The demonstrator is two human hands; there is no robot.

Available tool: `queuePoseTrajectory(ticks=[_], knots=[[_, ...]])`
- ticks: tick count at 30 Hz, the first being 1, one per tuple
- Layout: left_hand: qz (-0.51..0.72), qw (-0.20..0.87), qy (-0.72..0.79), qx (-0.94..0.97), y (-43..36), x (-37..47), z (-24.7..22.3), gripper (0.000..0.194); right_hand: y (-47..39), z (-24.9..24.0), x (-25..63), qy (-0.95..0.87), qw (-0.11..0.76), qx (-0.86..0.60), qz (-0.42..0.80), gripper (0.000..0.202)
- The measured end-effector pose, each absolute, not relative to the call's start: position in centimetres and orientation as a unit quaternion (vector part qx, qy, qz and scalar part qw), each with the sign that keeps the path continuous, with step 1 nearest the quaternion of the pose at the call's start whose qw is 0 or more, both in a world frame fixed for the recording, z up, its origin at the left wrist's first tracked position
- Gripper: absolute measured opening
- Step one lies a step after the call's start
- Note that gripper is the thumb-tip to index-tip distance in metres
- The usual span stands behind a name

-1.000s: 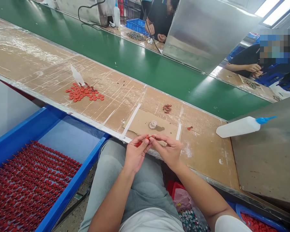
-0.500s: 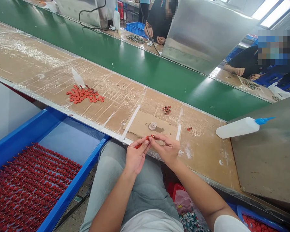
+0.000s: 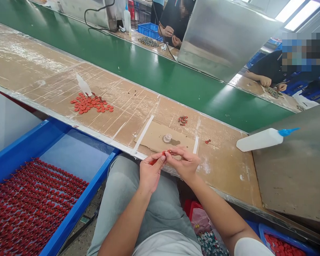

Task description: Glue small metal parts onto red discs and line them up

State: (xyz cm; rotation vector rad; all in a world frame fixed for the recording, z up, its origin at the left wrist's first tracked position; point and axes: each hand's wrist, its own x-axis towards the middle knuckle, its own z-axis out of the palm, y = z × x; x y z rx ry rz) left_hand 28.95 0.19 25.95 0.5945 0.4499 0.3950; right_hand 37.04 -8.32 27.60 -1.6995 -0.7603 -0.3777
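Here, the small red piece (image 3: 164, 153) sits right at the fingertips, between the left hand (image 3: 150, 174) and the right hand (image 3: 186, 164). Each grip is closed to a narrow pinch on it, thumb against fingers, the left at one end, the right at the other. Just beyond, a clear cup (image 3: 166, 138) stands on cardboard (image 3: 149, 138) on the counter (image 3: 224, 169).

Held pc (image 3: 164, 153) is red, discs (image 3: 82, 103) orange-red, belt (image 3: 101, 51) grn, table (image 3: 224, 165) brn w/ wht tape (image 3: 144, 134), tray (image 3: 78, 205) blue.
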Motion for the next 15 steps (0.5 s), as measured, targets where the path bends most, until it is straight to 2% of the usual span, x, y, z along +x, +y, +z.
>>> queuePoseTrajectory(ticks=[8, 15], knots=[[0.196, 0.912, 0.234, 0.274, -0.3, 28.9, 26.6, 0.018, -9.0, 27.7, 36.4, -0.279, 0.596, -0.742, -0.125, 0.014], [0.214, 0.915, 0.232, 0.252, -0.6, 28.7, 26.7, 0.015, -9.1, 28.0, 35.7, -0.236, 0.634, -0.735, -0.046, 0.015]])
